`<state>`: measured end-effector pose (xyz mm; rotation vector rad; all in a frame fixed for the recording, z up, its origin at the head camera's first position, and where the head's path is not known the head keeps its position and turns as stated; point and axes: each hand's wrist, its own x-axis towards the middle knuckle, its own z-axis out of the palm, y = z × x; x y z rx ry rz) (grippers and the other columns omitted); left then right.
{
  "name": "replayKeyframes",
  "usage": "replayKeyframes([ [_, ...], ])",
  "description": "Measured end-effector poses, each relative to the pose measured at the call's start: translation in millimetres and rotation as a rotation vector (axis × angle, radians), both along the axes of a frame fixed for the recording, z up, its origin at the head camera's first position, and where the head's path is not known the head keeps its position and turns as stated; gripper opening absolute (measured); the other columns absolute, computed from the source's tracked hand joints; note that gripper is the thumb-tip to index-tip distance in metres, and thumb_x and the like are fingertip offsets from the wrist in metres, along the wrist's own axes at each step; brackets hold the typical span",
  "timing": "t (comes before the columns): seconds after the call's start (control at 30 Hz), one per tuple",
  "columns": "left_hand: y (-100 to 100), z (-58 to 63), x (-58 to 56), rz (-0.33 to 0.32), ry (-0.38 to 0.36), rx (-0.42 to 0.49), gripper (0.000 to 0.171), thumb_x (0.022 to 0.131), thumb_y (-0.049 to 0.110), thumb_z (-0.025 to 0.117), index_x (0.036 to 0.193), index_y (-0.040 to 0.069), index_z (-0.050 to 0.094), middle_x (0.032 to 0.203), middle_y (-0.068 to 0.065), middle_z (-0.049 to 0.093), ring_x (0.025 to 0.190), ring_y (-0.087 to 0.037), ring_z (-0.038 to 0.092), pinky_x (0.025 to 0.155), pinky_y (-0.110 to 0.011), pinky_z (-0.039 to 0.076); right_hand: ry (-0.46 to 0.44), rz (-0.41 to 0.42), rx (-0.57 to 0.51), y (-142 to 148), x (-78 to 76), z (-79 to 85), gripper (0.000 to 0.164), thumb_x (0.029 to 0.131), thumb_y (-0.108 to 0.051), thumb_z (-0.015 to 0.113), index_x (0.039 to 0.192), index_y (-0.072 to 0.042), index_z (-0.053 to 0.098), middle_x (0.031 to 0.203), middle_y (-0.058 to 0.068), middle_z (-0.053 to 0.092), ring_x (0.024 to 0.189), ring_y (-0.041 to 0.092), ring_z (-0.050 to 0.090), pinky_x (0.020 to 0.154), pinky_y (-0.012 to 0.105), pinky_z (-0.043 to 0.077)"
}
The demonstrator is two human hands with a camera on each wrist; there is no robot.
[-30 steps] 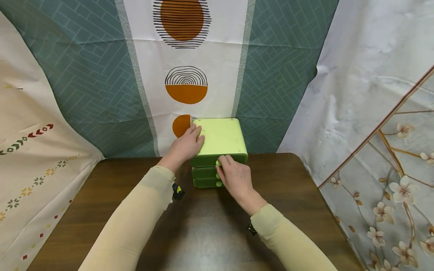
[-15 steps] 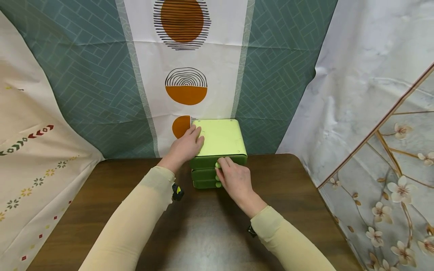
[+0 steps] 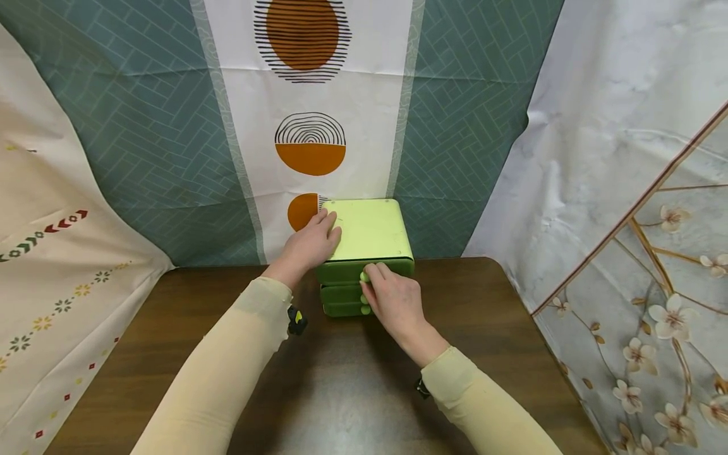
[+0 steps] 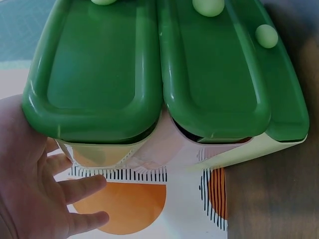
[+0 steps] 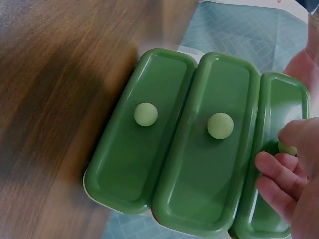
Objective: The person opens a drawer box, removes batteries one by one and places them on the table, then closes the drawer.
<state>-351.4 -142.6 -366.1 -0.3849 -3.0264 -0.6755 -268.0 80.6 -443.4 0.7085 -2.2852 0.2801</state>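
A small cabinet (image 3: 372, 227) has a light-green top and three dark-green drawers with round pale knobs. My right hand (image 3: 398, 300) pinches the knob (image 3: 364, 277) of the top drawer (image 3: 337, 273) between thumb and fingers; in the right wrist view the fingers mostly cover that knob. Across the left edge of the cabinet's top lies my left hand (image 3: 311, 243), its fingers extended along the side in the left wrist view. There the top drawer and middle drawer (image 4: 214, 74) show narrow gaps behind their fronts. The bottom drawer (image 5: 129, 164) sits lowest, its knob untouched.
The cabinet stands on a brown wooden table (image 3: 341, 385) near its back edge. A patterned cloth (image 3: 466, 158) hangs right behind it. Other cloths hang on the left (image 3: 68, 265) and right (image 3: 625, 253), and each wrist carries a small black device.
The top drawer has come slightly forward with my right hand, and a thin dark gap now shows under the cabinet's top edge. My left hand stays in place on the cabinet.
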Motion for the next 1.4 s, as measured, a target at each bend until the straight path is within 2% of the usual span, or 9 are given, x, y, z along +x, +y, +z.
replayKeyframes([
  [0.33, -1.4, 1.6, -1.5, -0.010, -0.005, -0.006, 0.066, 0.120, 0.044, 0.032, 0.178, 0.012, 0.024, 0.184, -0.012, 0.016, 0.169, -0.031, 0.017, 0.131, -0.058, 0.026, 0.023, 0.008, -0.007, 0.4, 9.2, 2.4, 0.020, 0.102, -0.025, 0.083, 0.104, -0.016, 0.065, 0.081, -0.003, 0.054, 0.053, 0.012, 0.052, 0.043, 0.028, 0.036],
  [0.57, -1.9, 0.5, -1.9, -0.016, -0.012, -0.005, 0.067, 0.120, 0.044, 0.031, 0.178, 0.012, 0.023, 0.184, -0.012, 0.015, 0.169, -0.031, 0.017, 0.130, -0.061, 0.026, 0.004, 0.012, -0.002, 2.6, 15.9, 0.5, 0.018, 0.103, -0.024, 0.082, 0.105, -0.017, 0.066, 0.083, -0.004, 0.056, 0.053, 0.010, 0.048, 0.045, 0.026, 0.033],
  [0.83, -2.4, 0.6, -0.5, -0.011, -0.002, -0.003, 0.066, 0.120, 0.044, 0.032, 0.178, 0.013, 0.024, 0.184, -0.012, 0.016, 0.169, -0.031, 0.018, 0.129, -0.061, 0.028, 0.023, 0.030, -0.006, 3.7, 23.7, -1.3, 0.021, 0.099, -0.021, 0.086, 0.104, -0.016, 0.066, 0.084, -0.004, 0.058, 0.053, 0.010, 0.050, 0.045, 0.025, 0.034],
  [1.4, -2.5, -1.1, 2.0, -0.003, -0.007, 0.036, 0.066, 0.120, 0.044, 0.029, 0.178, 0.015, 0.024, 0.185, -0.010, 0.015, 0.169, -0.031, 0.018, 0.129, -0.061, 0.028, 0.050, 0.049, -0.028, 8.4, 39.8, -2.2, 0.021, 0.097, -0.021, 0.087, 0.102, -0.017, 0.067, 0.083, -0.006, 0.058, 0.053, 0.009, 0.049, 0.045, 0.024, 0.031],
])
